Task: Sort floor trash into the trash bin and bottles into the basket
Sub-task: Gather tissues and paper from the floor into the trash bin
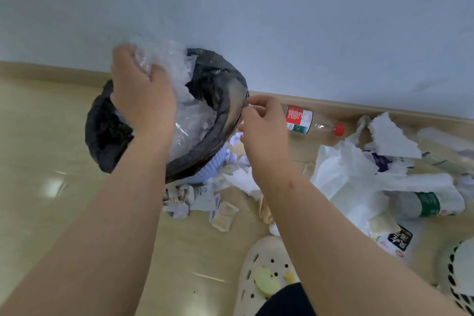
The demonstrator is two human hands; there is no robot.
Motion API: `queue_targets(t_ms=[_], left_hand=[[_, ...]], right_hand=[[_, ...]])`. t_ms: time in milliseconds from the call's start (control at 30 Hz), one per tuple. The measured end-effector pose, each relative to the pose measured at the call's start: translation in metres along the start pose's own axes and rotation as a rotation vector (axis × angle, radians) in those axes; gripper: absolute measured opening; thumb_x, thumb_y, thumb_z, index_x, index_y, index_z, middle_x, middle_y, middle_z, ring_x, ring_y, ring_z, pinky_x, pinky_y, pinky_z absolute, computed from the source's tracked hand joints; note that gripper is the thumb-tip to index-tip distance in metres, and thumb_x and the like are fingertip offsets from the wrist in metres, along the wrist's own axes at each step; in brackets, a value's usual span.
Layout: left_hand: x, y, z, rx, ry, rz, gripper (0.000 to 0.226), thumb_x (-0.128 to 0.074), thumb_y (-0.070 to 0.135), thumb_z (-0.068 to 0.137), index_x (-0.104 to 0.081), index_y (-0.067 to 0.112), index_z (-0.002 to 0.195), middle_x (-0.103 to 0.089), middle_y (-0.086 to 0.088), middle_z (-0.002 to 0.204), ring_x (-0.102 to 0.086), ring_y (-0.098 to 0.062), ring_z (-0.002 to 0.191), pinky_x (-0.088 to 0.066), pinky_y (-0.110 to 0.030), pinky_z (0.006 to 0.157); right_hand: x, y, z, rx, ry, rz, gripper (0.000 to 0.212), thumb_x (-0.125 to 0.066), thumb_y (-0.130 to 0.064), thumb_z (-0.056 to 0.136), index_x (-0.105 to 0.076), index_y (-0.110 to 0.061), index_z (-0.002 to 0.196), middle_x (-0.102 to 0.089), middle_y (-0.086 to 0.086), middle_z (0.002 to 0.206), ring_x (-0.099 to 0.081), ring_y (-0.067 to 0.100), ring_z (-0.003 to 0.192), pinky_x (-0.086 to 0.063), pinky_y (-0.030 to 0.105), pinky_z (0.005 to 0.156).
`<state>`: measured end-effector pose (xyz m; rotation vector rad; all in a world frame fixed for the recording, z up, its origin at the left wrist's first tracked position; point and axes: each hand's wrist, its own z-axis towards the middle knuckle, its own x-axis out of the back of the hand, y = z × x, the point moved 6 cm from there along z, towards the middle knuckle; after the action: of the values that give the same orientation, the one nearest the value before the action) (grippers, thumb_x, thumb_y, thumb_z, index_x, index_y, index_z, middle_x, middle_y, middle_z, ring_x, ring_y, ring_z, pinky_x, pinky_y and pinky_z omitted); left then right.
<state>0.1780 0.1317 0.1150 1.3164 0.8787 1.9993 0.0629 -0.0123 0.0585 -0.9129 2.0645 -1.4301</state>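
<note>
The trash bin (205, 169), pale lattice plastic lined with a black bag (107, 133), stands against the wall at centre left. My left hand (143, 95) grips crumpled clear plastic wrap (177, 64) over the bin's mouth. My right hand (261, 131) pinches the black liner's rim at the bin's right side. A clear bottle with red label and red cap (313, 122) lies by the baseboard. A green-labelled bottle (431, 204) lies at the right among white trash. The white basket (459, 279) shows at the lower right corner.
Torn paper and small packets (223, 215) litter the floor below the bin. A white plastic bag (343, 177), foam chunk (389, 136) and a printed pouch (395, 241) pile at the right. My perforated cream slipper (264, 274) is at bottom centre.
</note>
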Motion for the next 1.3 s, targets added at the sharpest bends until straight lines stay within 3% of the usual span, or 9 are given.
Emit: queue_targets(t_ms=[67,133,233,433,567,733,967,1067,1300], left_hand=[[-0.016,-0.043,0.012,0.236,-0.133,0.299,0.026,-0.04,0.02,0.09,-0.046,0.02,0.116,-0.056,0.001,0.109,-0.05,-0.027,0.107,-0.032,-0.044,0.102],[-0.039,-0.093,0.003,0.403,-0.438,0.623,0.046,-0.039,0.034,0.093,-0.038,0.015,0.135,-0.042,-0.012,0.14,-0.034,-0.034,0.13,-0.024,-0.048,0.106],[-0.056,-0.138,-0.016,0.425,-0.695,0.879,0.06,-0.03,0.043,0.095,-0.021,0.011,0.145,-0.018,-0.018,0.153,-0.016,-0.035,0.138,-0.016,-0.047,0.111],[-0.067,-0.129,-0.011,0.417,-0.573,0.715,0.071,-0.041,0.05,0.09,-0.015,0.013,0.145,-0.015,-0.018,0.151,-0.016,-0.037,0.138,-0.015,-0.047,0.113],[-0.064,-0.092,-0.005,0.18,-0.47,0.626,0.079,-0.055,0.042,0.085,-0.011,0.022,0.147,-0.009,-0.009,0.154,-0.011,-0.035,0.141,-0.015,-0.05,0.112],[-0.065,-0.047,-0.017,-0.084,-0.483,0.637,0.061,-0.047,0.028,0.093,-0.017,0.021,0.147,0.0,-0.011,0.158,0.006,-0.037,0.145,-0.002,-0.055,0.116],[-0.084,0.027,-0.088,-0.55,-0.432,0.419,0.036,-0.044,0.014,0.09,-0.053,0.011,0.124,-0.035,-0.015,0.147,-0.017,-0.038,0.143,-0.019,-0.046,0.114],[-0.107,0.032,-0.141,-0.635,-0.539,0.335,0.036,-0.041,0.011,0.082,-0.06,0.013,0.113,-0.05,-0.012,0.133,-0.036,-0.037,0.133,-0.033,-0.049,0.107],[-0.155,-0.02,-0.246,-0.312,-1.043,0.272,0.044,-0.049,0.016,0.091,-0.043,0.019,0.134,-0.04,0.001,0.138,-0.036,-0.019,0.127,-0.032,-0.03,0.101]], right_hand=[[0.004,0.017,-0.003,-0.034,0.013,-0.063,0.017,-0.043,-0.009,0.09,-0.051,-0.021,0.099,-0.054,-0.011,0.084,-0.059,0.018,0.088,-0.049,0.036,0.085],[0.012,0.034,-0.005,-0.075,0.042,-0.12,0.019,-0.04,-0.007,0.091,-0.051,-0.022,0.096,-0.054,-0.013,0.081,-0.06,0.018,0.083,-0.049,0.035,0.082],[0.024,0.057,-0.003,-0.142,0.084,-0.178,0.023,-0.038,-0.005,0.092,-0.053,-0.02,0.098,-0.057,-0.009,0.078,-0.056,0.019,0.072,-0.046,0.032,0.073],[0.038,0.085,0.002,-0.223,0.09,-0.228,0.023,-0.038,-0.006,0.092,-0.053,-0.017,0.106,-0.054,-0.004,0.073,-0.052,0.015,0.067,-0.041,0.028,0.061],[0.041,0.095,0.002,-0.25,0.085,-0.232,0.016,-0.042,-0.011,0.095,-0.053,-0.018,0.104,-0.057,-0.002,0.076,-0.053,0.017,0.07,-0.04,0.028,0.059],[0.056,0.102,0.003,-0.292,0.102,-0.239,0.021,-0.035,-0.008,0.094,-0.051,-0.02,0.101,-0.055,-0.006,0.079,-0.057,0.02,0.079,-0.041,0.028,0.063],[0.086,0.118,0.003,-0.35,0.161,-0.269,0.028,-0.031,-0.005,0.092,-0.052,-0.016,0.108,-0.053,-0.007,0.078,-0.059,0.025,0.083,-0.047,0.035,0.071],[0.109,0.13,-0.001,-0.369,0.215,-0.312,0.03,-0.032,-0.005,0.093,-0.053,-0.016,0.11,-0.058,-0.001,0.097,-0.058,0.023,0.091,-0.046,0.033,0.074],[0.203,0.156,-0.024,-0.375,0.584,-0.344,0.029,-0.041,-0.006,0.092,-0.052,-0.014,0.118,-0.053,0.005,0.117,-0.053,0.023,0.088,-0.037,0.029,0.069]])
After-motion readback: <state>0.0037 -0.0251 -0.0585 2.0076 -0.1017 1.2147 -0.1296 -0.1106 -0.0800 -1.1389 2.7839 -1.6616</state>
